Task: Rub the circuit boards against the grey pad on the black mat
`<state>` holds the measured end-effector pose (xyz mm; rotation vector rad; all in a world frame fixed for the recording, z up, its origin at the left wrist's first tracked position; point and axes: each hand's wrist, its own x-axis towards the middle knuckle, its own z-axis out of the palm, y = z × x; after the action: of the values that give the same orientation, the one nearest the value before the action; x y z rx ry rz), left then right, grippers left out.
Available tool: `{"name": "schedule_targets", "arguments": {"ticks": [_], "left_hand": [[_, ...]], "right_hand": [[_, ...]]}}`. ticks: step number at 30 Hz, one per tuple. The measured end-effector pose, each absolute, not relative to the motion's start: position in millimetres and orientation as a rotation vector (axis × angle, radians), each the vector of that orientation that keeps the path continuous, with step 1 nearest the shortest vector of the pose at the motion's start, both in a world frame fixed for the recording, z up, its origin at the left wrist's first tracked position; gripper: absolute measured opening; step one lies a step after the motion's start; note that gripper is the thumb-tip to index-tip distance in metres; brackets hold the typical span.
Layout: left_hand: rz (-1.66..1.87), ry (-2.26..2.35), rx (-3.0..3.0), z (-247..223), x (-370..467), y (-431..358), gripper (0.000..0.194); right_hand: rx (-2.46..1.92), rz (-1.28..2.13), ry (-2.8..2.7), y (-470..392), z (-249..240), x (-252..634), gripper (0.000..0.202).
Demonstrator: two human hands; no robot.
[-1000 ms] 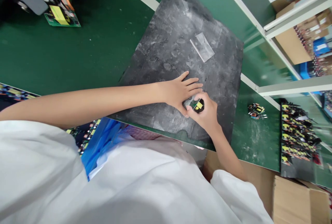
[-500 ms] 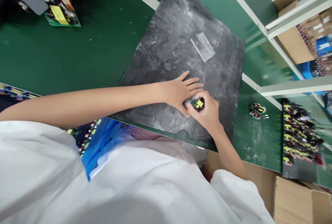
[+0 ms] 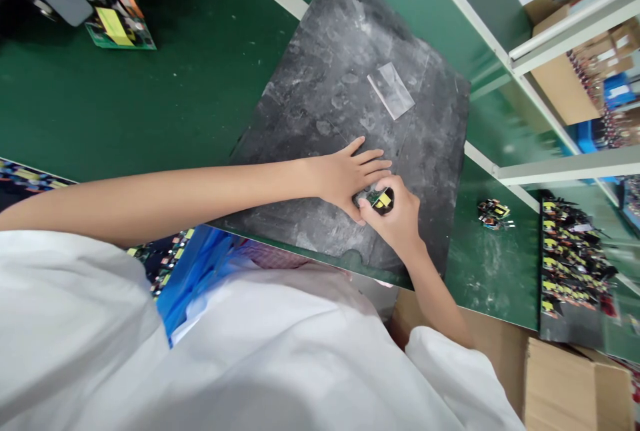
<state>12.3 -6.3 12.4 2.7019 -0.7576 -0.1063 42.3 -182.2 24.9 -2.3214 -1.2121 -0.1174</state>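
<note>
A small dark circuit board assembly with a yellow part point(image 3: 384, 200) is at the near part of the black mat point(image 3: 345, 91). My right hand point(image 3: 399, 210) is closed round it, thumb and fingers on its edges. Beside it my left hand point(image 3: 347, 176) lies flat, palm down, with its fingers spread on the mat. The left thumb is close to the right thumb and the assembly's dark end. What lies under the left palm is hidden. A clear flat rectangular piece point(image 3: 391, 90) rests farther back on the mat.
Board assemblies with yellow tape point(image 3: 116, 26) stand at the far left of the green table point(image 3: 190, 98). A small cluster of parts point(image 3: 495, 214) lies on the right, before a tray packed with assemblies point(image 3: 575, 258). Below are a cardboard box point(image 3: 560, 384) and a blue bag point(image 3: 193, 278).
The right forearm has shifted slightly to the left. Both hands otherwise keep the same places and grip. Things at the right side appear slightly farther left in the view.
</note>
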Motion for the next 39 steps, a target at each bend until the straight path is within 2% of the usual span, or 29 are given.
{"name": "schedule_targets", "arguments": {"ticks": [20,31,39], "left_hand": [[-0.127,-0.757,2.72,16,11,-6,0.085],[-0.136,-0.755,2.718,17,10,-7,0.088],[-0.147,-0.769,2.736,13,12,-7,0.092]], "right_hand": [[-2.31,-0.165,-1.263,-181,24,47,0.024],[-2.318,-0.26,-1.288,-182,22,48,0.026],[-2.335,-0.179,-1.304,-184,23,56,0.028]]}}
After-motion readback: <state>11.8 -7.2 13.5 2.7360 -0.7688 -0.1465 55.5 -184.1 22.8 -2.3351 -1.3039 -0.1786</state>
